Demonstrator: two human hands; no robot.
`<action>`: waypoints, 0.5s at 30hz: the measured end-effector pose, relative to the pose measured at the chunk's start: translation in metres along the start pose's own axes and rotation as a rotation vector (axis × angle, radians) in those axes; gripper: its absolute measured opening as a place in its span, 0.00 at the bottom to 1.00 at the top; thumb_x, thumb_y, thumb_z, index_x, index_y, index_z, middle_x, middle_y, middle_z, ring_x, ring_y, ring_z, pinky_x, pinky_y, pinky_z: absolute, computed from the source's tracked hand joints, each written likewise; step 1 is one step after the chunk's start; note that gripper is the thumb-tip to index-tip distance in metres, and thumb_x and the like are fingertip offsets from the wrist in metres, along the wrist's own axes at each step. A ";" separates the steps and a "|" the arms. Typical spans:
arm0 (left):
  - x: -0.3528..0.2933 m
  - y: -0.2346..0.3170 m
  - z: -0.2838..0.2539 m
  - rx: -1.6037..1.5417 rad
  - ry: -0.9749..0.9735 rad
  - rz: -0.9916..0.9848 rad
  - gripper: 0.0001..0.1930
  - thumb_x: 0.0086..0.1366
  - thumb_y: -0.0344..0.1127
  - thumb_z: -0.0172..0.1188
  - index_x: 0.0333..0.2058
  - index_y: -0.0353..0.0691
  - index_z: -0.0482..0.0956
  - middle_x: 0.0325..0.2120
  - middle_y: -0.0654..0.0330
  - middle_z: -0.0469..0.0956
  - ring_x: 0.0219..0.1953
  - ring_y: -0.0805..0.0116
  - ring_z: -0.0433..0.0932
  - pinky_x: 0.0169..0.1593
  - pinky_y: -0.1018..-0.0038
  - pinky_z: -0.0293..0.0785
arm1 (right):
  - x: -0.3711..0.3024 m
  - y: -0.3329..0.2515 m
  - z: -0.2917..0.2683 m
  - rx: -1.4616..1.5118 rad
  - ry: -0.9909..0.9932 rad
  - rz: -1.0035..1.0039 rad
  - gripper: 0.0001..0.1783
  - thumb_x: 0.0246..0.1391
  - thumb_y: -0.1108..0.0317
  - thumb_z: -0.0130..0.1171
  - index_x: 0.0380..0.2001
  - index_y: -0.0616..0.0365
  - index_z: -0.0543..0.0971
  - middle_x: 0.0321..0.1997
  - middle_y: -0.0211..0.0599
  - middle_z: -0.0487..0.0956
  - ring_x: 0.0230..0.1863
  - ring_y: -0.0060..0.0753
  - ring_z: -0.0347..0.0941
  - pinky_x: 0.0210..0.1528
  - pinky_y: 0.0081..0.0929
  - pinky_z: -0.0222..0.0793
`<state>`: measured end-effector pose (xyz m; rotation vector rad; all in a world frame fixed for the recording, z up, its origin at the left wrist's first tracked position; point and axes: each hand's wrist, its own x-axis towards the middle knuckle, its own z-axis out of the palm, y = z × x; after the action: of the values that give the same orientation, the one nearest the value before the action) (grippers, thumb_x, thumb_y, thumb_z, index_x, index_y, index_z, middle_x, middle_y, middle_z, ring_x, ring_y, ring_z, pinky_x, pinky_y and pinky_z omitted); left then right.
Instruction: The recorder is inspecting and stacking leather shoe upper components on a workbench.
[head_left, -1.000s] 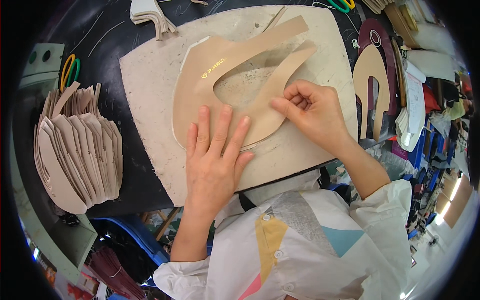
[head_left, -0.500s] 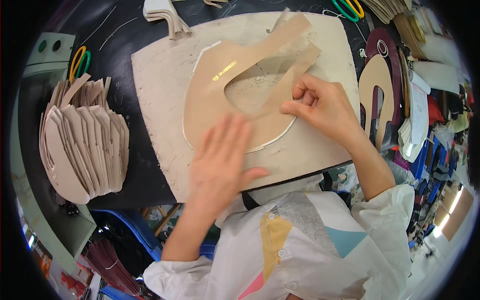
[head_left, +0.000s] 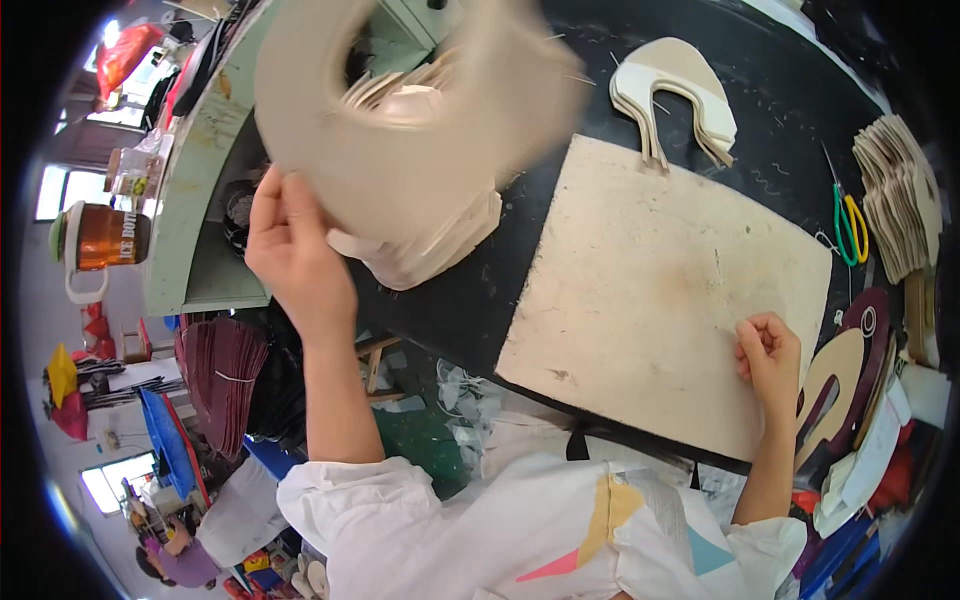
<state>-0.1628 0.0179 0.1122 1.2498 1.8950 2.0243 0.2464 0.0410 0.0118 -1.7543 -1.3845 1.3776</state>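
My left hand [head_left: 298, 245] grips a large beige U-shaped sheet piece [head_left: 400, 175], like a shoe-upper cutout, by its edge and holds it up, blurred by motion. Behind and below the piece, partly hidden by it, stands a stack of similar beige pieces [head_left: 450, 235]. My right hand [head_left: 770, 355] rests by the right edge of a worn, pale board [head_left: 660, 290], its fingers curled together. What those fingers hold, if anything, is hidden.
A small stack of U-shaped pieces [head_left: 672, 85] lies at the board's far edge. Scissors with green and yellow handles [head_left: 850, 225] and another stack of beige pieces [head_left: 895, 195] are on the right. A pale green cabinet [head_left: 215, 150] borders the left; maroon bundled pieces [head_left: 222, 380] lie below.
My left hand has lifted the beige piece off the board and carried it left over the stack. My right hand has let go of it. The view has swung left.
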 end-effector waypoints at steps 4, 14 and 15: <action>0.012 -0.063 -0.091 0.671 0.018 -0.063 0.17 0.68 0.33 0.58 0.52 0.30 0.75 0.35 0.57 0.78 0.35 0.70 0.75 0.42 0.77 0.72 | 0.003 -0.006 0.002 0.006 -0.070 -0.002 0.08 0.58 0.68 0.59 0.29 0.61 0.77 0.17 0.26 0.72 0.14 0.13 0.64 0.16 0.14 0.58; -0.002 -0.026 0.188 0.429 -0.523 0.584 0.16 0.59 0.35 0.65 0.45 0.36 0.80 0.40 0.54 0.78 0.43 0.58 0.74 0.48 0.66 0.69 | 0.003 0.009 -0.008 -0.064 0.019 -0.234 0.07 0.54 0.69 0.63 0.28 0.63 0.79 0.18 0.33 0.76 0.19 0.19 0.70 0.23 0.19 0.67; 0.000 -0.039 0.225 0.385 -0.620 0.614 0.17 0.60 0.37 0.65 0.47 0.37 0.79 0.41 0.52 0.78 0.44 0.55 0.75 0.50 0.64 0.68 | -0.001 0.007 -0.009 -0.053 0.022 -0.317 0.08 0.54 0.69 0.63 0.28 0.63 0.79 0.19 0.34 0.77 0.20 0.20 0.70 0.24 0.20 0.67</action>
<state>-0.0439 0.2033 0.0535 2.4416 1.7431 1.1872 0.2578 0.0394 0.0092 -1.4970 -1.6183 1.1559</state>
